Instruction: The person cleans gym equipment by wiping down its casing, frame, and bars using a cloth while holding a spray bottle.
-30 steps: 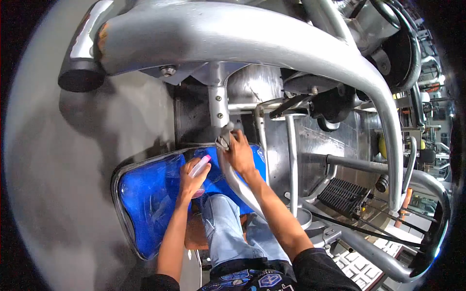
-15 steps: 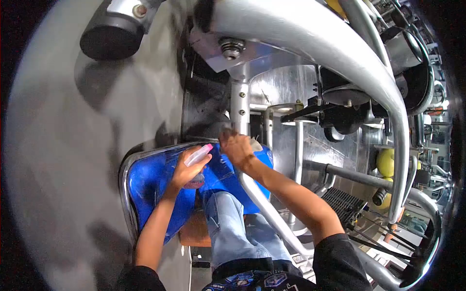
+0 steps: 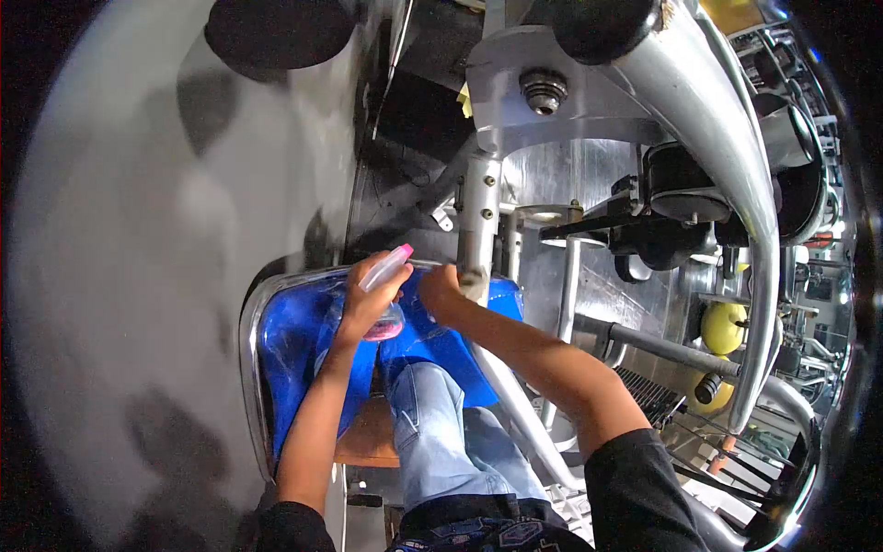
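My left hand (image 3: 368, 299) is wrapped round a clear spray bottle (image 3: 384, 269) with a pink tip and pink liquid at its bottom, above a blue seat cover (image 3: 294, 340). To the right, my right hand (image 3: 440, 293) is closed beside the silver upright tube (image 3: 480, 216). A small greyish cloth (image 3: 474, 283) shows in part at that hand, against the tube. The fingers of my right hand are mostly hidden behind its back.
A thick silver frame tube (image 3: 727, 129) curves across the upper right. Black machine parts (image 3: 685, 184) hang beneath it. Yellow-green balls (image 3: 723, 327) lie farther right. A grey wall (image 3: 120, 276) fills the left. A brown seat edge (image 3: 368, 446) shows below the blue cover.
My right hand has moved down along the upright tube to its left side. My left hand still holds the bottle. The view has shifted, so the frame stands farther right.
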### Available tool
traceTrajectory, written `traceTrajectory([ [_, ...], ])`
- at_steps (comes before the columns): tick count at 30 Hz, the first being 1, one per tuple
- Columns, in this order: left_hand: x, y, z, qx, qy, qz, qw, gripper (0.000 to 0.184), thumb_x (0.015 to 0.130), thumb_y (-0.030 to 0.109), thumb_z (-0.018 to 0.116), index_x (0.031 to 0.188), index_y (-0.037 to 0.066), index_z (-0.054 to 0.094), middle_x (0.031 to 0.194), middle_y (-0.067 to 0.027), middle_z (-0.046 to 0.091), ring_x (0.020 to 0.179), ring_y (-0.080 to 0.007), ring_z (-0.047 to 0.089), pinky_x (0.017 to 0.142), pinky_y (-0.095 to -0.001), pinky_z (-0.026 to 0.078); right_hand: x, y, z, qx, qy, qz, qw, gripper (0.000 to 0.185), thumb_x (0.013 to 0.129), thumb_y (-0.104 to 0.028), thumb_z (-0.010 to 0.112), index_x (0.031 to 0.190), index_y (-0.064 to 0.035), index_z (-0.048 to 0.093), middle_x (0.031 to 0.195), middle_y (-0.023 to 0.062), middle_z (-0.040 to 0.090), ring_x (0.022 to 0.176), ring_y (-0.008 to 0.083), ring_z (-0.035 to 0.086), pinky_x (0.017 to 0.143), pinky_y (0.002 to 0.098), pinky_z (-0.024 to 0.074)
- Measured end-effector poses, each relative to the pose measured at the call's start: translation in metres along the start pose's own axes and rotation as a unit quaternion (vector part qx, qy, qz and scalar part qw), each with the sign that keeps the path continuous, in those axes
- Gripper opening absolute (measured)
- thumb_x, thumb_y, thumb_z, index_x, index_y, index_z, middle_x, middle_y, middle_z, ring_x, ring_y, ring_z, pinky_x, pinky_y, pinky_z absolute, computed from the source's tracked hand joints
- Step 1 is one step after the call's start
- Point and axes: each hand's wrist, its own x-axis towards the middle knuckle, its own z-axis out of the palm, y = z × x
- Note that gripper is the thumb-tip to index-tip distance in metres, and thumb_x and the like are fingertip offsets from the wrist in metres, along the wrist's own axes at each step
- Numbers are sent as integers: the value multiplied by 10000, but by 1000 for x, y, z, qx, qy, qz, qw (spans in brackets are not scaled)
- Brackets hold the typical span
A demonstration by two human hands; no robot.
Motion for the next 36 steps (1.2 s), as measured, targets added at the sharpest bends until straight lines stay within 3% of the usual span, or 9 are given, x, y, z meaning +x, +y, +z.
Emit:
traceTrajectory([
  [2, 0, 1, -1, -4, -7, -13, 1000, 153, 865, 218, 710, 900, 72, 678, 663, 37, 569, 570, -54, 556, 493, -237, 469, 0, -1, 3, -9, -78, -31, 996, 134, 832, -205, 635, 867, -157, 755, 858, 41, 722, 839, 221, 705, 556, 392, 492],
  [8, 1, -4, 2, 2, -25, -36, 999, 161, 862, 224, 714, 895, 70, 683, 670, 32, 579, 571, -62, 562, 493, -238, 472, -46, 54, -50, 36, 242, 15, 969, 107, 820, -228, 640, 821, -145, 708, 888, 79, 708, 794, 256, 678, 607, 378, 494],
  [12, -3, 1, 6, -5, -28, -44, 999, 187, 856, 236, 725, 915, 64, 684, 701, 17, 618, 587, -69, 579, 502, -239, 480, -96, 48, -91, 154, 0, -26, 988, 230, 837, -272, 630, 947, -80, 691, 1082, 140, 671, 1062, 281, 633, 822, 427, 521],
  [18, -12, 8, 16, 93, -141, -57, 984, 206, 858, 266, 712, 864, 66, 660, 712, -24, 640, 571, -103, 592, 511, -278, 472, -125, 82, -43, 237, 144, 84, 957, 324, 817, -228, 657, 1130, -145, 644, 1095, 54, 649, 985, 297, 638, 800, 385, 546],
  [21, -19, -11, 29, 159, -108, 12, 981, 236, 826, 284, 720, 832, 62, 641, 715, -78, 619, 618, -186, 606, 556, -341, 456, -136, 88, -32, 363, 377, 194, 830, 404, 738, -145, 722, 1124, -78, 624, 969, 178, 669, 933, 310, 657, 854, 374, 518],
  [25, -24, -17, 46, 173, -71, 37, 982, 229, 808, 263, 722, 800, 49, 640, 693, -106, 614, 601, -214, 604, 551, -351, 449, -154, 50, 15, 674, 315, 197, 639, 403, 728, -215, 739, 1072, -26, 648, 1021, 183, 675, 944, 319, 660, 844, 373, 501],
  [30, -16, -24, 76, 156, -57, 28, 986, 242, 803, 268, 720, 774, 43, 635, 662, -109, 612, 587, -211, 607, 550, -347, 453, -143, 50, 16, 692, 351, 241, 583, 358, 793, -177, 687, 1106, -13, 628, 1007, 198, 679, 949, 308, 663, 848, 367, 496],
  [34, -6, -15, 89, 238, -43, 77, 967, 250, 796, 275, 719, 765, 39, 641, 673, -123, 629, 595, -224, 623, 552, -350, 454, -107, 56, 36, 832, 370, 264, 320, 341, 878, -196, 651, 1167, -19, 616, 1036, 100, 687, 940, 180, 637, 851, 328, 483],
  [36, -2, -13, 95, 249, -20, 71, 966, 264, 788, 285, 723, 766, 33, 650, 696, -142, 645, 606, -251, 636, 558, -358, 457, -108, 54, 40, 826, 380, 274, 315, 292, 906, -179, 631, 1159, -33, 621, 1013, 56, 675, 901, 137, 609, 817, 294, 479],
])
